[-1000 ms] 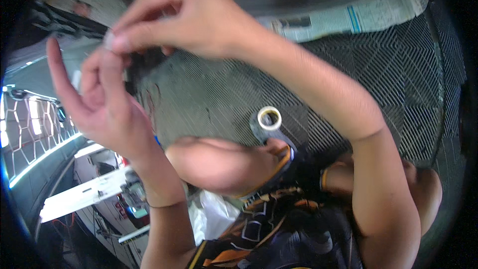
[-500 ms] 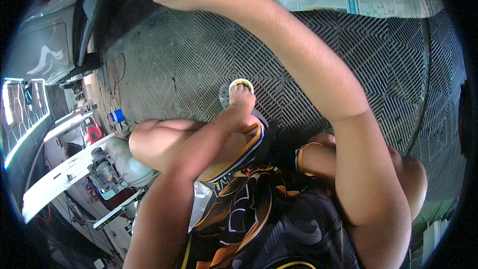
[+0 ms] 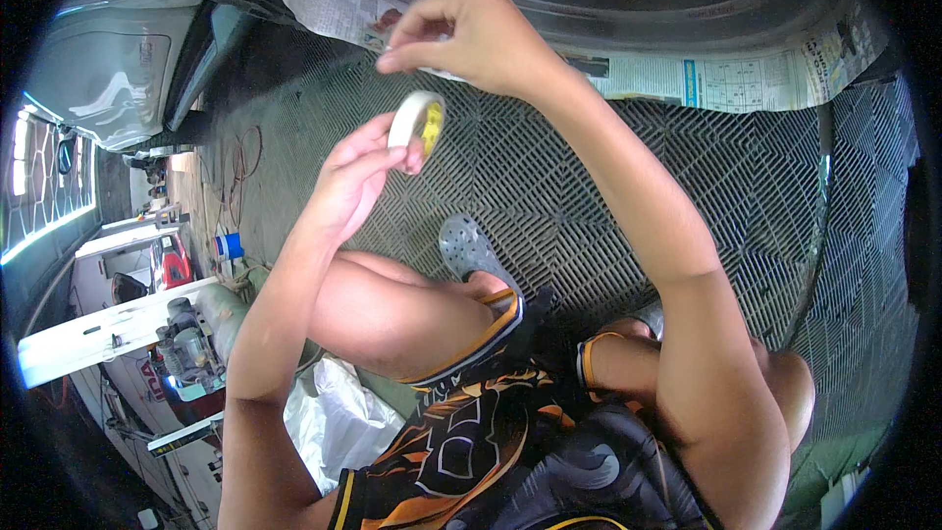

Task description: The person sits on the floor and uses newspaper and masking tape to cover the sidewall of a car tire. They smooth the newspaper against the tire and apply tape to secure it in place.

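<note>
My left hand (image 3: 361,169) is closed on a roll of white masking tape (image 3: 400,128), held upright with its yellow inner core (image 3: 432,126) facing right. Just above and to the right of the roll is my right hand (image 3: 471,44), its fingers bent into a pinch. A sliver of white shows under that hand; what the fingertips grip is too small to make out. Close beyond it, newspaper sheets (image 3: 736,81) line the lower edge of a large dark round wheel (image 3: 608,5).
Ridged dark mat flooring (image 3: 589,177) spreads below. My foot in a grey clog (image 3: 469,247) rests on it. To the left are a grey vehicle panel (image 3: 98,79), a blue container (image 3: 229,245), an air compressor (image 3: 186,344) and crumpled white plastic (image 3: 339,422).
My left hand has risen from beside the clog with the tape roll. My right hand has moved right and down from the upper left. More of the wheel and newspaper shows.
</note>
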The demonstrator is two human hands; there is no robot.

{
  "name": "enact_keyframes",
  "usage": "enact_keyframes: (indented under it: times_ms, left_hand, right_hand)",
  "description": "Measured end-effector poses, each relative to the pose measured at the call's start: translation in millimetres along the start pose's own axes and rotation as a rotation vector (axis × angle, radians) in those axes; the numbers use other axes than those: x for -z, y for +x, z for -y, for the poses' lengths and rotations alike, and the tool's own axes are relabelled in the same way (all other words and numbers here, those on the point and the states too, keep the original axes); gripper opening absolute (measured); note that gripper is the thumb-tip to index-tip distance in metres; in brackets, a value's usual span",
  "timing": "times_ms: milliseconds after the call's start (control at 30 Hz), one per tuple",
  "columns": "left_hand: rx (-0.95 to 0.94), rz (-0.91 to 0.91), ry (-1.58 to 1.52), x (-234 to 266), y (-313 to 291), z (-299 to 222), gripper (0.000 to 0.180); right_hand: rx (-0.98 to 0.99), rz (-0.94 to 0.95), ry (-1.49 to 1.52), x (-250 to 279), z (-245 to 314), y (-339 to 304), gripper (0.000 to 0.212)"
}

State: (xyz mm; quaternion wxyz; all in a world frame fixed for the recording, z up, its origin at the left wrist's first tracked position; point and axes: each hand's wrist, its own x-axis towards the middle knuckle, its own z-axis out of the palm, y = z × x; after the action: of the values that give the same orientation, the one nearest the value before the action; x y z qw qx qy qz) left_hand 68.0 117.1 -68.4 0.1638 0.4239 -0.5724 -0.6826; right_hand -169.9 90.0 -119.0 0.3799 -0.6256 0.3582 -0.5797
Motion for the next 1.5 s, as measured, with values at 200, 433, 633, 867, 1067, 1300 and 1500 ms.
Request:
enact_keyframes:
  times_ms: [200, 433, 633, 867, 1067, 1300, 1500]
  left_hand:
    - [-0.159, -0.089, 0.023, -22, -12, -20, 0.073]
    - [-0.162, -0.375, 0.297, -1, -32, -22, 0.067]
    - [-0.219, -0.447, 0.472, -9, -37, -26, 0.063]
    - [-0.176, -0.443, 0.699, -13, -36, -30, 0.064]
    - [-0.227, -0.553, 1.079, -12, -30, -34, 0.035]
    - [-0.118, -0.581, 1.116, -16, -33, -43, 0.026]
    - [-0.015, -0.447, 0.897, -5, -27, -37, 0.028]
  right_hand:
    - [0.191, 0.114, -0.113, -3, -2, -8, 0.028]
    - [0.139, 0.283, -0.338, -20, 30, -16, 0.022]
    - [0.451, -0.117, -0.303, -72, 10, -29, 0.018]
    - [0.479, -0.220, -0.303, -96, 10, -36, 0.016]
    - [0.526, -0.235, -0.279, -97, 12, -33, 0.023]
    - [0.548, -0.284, -0.252, -103, 7, -33, 0.028]
    - [0.526, -0.151, -0.283, -94, 6, -30, 0.024]
